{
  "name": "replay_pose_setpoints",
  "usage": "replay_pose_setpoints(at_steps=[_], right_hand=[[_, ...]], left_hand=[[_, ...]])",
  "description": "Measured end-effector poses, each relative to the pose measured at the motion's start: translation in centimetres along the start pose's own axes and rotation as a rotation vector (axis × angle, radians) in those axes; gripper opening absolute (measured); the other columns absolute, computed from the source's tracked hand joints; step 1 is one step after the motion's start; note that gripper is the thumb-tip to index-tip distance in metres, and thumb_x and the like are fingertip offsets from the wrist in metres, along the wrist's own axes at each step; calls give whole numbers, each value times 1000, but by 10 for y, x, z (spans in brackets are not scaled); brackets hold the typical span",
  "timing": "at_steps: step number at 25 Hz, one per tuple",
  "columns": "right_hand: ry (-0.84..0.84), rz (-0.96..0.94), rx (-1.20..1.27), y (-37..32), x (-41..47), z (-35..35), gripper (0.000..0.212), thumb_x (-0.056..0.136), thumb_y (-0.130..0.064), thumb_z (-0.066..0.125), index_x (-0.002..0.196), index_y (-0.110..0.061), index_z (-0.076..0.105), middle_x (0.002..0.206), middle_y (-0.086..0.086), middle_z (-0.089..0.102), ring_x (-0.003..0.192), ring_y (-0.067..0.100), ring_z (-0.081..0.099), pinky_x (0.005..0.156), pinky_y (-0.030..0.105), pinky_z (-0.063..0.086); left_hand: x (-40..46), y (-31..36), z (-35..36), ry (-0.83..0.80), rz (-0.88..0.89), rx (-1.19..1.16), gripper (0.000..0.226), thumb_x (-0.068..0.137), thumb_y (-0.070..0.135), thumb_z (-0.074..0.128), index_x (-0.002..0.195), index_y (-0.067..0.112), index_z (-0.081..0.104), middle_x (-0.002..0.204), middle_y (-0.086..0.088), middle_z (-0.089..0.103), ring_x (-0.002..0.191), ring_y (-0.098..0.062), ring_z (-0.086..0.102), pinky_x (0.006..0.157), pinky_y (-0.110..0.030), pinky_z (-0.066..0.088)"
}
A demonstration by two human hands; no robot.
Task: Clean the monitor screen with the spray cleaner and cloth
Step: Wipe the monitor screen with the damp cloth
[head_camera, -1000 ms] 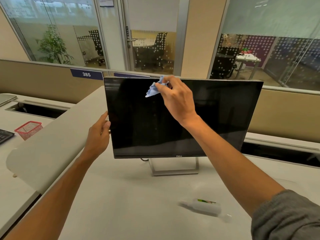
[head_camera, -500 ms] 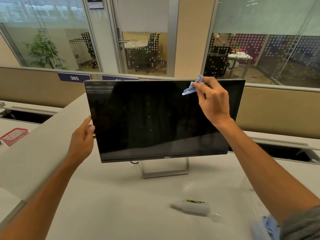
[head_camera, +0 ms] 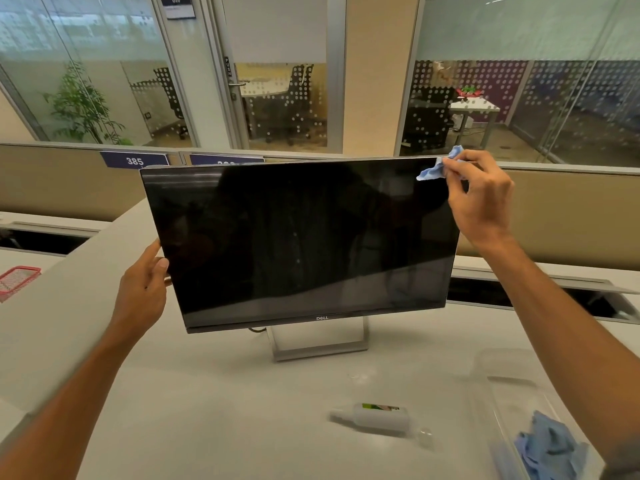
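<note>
A black Dell monitor (head_camera: 298,237) stands on a silver stand on the white desk, its screen dark. My right hand (head_camera: 481,199) pinches a small blue cloth (head_camera: 434,168) against the screen's top right corner. My left hand (head_camera: 145,289) grips the monitor's left edge near the lower corner, thumb on the front bezel. The white spray cleaner bottle (head_camera: 377,417) lies on its side on the desk in front of the monitor, to the right.
A clear plastic box (head_camera: 509,403) holding more blue cloths (head_camera: 550,448) sits at the desk's right front. A red mesh tray (head_camera: 17,280) rests on the neighbouring desk at left. Beige partitions and glass walls stand behind the monitor.
My right hand has wiped the cloth along the top of the screen from the middle to the top right corner. My left hand stays on the left edge.
</note>
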State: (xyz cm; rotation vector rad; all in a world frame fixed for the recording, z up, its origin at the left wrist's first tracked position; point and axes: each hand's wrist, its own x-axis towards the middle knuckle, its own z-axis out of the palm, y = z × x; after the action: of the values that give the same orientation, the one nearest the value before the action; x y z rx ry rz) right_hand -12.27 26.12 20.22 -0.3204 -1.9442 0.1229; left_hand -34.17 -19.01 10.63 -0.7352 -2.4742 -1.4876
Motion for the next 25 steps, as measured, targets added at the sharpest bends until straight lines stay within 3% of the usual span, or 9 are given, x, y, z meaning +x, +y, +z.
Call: replay_pose_setpoints(at_steps=[6, 16, 21, 25], right_hand=[[-68, 42, 92, 7, -4, -4, 20, 90, -19, 63, 105, -9, 70, 106, 9, 66, 89, 18, 61, 71, 26, 55], [-280, 52, 33, 33, -121, -6, 16, 82, -7, 69, 98, -4, 71, 102, 13, 67, 85, 23, 64, 76, 24, 51], [-469, 78, -30, 36, -171, -5, 18, 76, -2, 73, 95, -3, 70, 96, 13, 68, 75, 28, 67, 72, 25, 51], [-405, -3, 42, 0, -144, -12, 16, 81, -7, 70, 97, -4, 70, 97, 12, 66, 73, 24, 65, 66, 27, 55]], left_hand=[[-1, 2, -1, -9, -9, 4, 46, 101, 27, 32, 147, 21, 29, 148, -10, 43, 132, -33, 45, 103, -50, 42], [-3, 6, -2, -10, -12, 15, 46, 102, 26, 32, 147, 21, 30, 147, -11, 44, 131, -33, 46, 103, -49, 42], [-5, 11, -2, -18, -14, 38, 46, 102, 26, 31, 147, 21, 30, 146, -11, 44, 131, -33, 46, 104, -49, 42], [-6, 17, -1, -8, -37, 50, 43, 102, 22, 31, 145, 20, 32, 143, -13, 47, 130, -35, 46, 104, -51, 42]])
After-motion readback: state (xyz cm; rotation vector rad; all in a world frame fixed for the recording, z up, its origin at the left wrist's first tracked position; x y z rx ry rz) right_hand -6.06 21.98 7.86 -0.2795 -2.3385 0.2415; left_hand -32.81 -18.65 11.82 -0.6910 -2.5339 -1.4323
